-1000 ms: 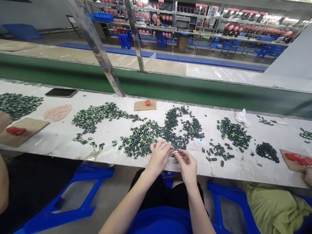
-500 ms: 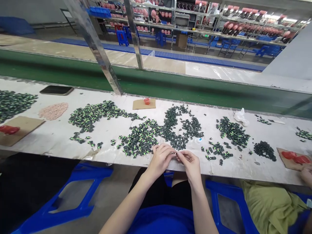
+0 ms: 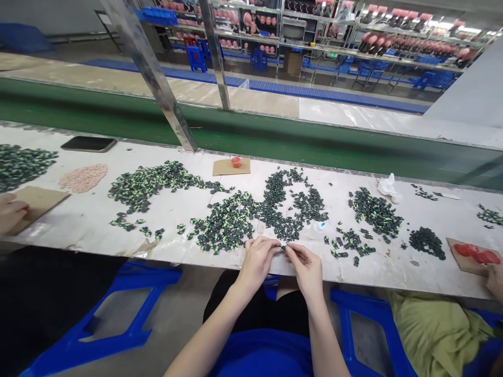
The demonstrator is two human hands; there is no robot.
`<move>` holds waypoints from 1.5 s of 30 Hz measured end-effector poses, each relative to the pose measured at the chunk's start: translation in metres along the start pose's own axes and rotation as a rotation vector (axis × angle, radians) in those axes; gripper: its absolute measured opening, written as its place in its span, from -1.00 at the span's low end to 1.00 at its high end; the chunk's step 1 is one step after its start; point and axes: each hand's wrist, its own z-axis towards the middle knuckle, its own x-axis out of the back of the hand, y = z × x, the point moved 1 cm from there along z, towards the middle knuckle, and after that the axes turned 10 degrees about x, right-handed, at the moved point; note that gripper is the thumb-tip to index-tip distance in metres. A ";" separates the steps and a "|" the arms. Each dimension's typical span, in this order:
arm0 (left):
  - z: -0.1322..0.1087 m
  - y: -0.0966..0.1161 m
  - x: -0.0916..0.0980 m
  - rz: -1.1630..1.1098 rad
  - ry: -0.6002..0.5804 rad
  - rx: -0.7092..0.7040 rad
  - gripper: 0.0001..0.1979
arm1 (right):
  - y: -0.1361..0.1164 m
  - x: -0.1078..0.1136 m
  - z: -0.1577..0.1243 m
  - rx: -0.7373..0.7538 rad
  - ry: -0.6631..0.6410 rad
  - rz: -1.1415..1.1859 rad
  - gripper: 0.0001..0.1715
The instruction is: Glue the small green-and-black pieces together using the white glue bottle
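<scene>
My left hand [image 3: 257,263] and my right hand [image 3: 308,268] meet at the table's near edge, fingertips pinched together. Between them is a small black-and-green piece [image 3: 281,247], too tiny for me to tell its exact kind; the fingers partly cover it. Just beyond my left hand spreads a heap of black-and-green pieces [image 3: 226,225]. Past my fingertips lie plain dark pieces [image 3: 277,191] in a loose ring. A small white bottle with a blue tip [image 3: 319,227] rests beyond my right hand.
A red cup [image 3: 236,162] sits on cardboard at the back. Further heaps [image 3: 375,212] lie rightward, beside a crumpled white tissue [image 3: 388,187]. A phone [image 3: 88,144] and pink pieces [image 3: 84,178] are leftward. Co-workers' hands [image 3: 11,212] show at both sides. A metal post [image 3: 157,89] rises behind.
My fingertips have shifted slightly, and more of the small black-and-green piece shows between them. At the far left, a co-worker's hand has come in over the red item on the cardboard.
</scene>
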 end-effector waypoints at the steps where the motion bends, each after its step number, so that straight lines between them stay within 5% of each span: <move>1: 0.000 0.001 0.001 -0.016 0.008 0.005 -0.84 | -0.001 0.000 0.000 -0.001 -0.005 -0.003 -0.69; 10: -0.003 0.007 0.006 -0.323 0.023 0.109 -0.88 | -0.007 -0.001 -0.005 0.099 -0.057 0.046 -0.77; 19: -0.009 0.030 0.025 -0.493 0.046 0.137 -0.89 | -0.026 0.000 -0.008 0.701 -0.039 -0.206 -0.88; 23: -0.012 0.033 0.027 -0.472 0.051 0.147 -0.89 | -0.033 0.002 -0.008 0.829 -0.062 -0.268 -0.82; 33: -0.010 0.037 0.040 -0.291 -0.090 0.017 -0.90 | -0.037 0.012 -0.005 0.661 -0.157 -0.192 -0.81; 45: -0.019 0.043 0.037 -0.169 -0.028 0.007 -0.91 | -0.028 0.007 -0.008 0.517 -0.149 0.004 -0.77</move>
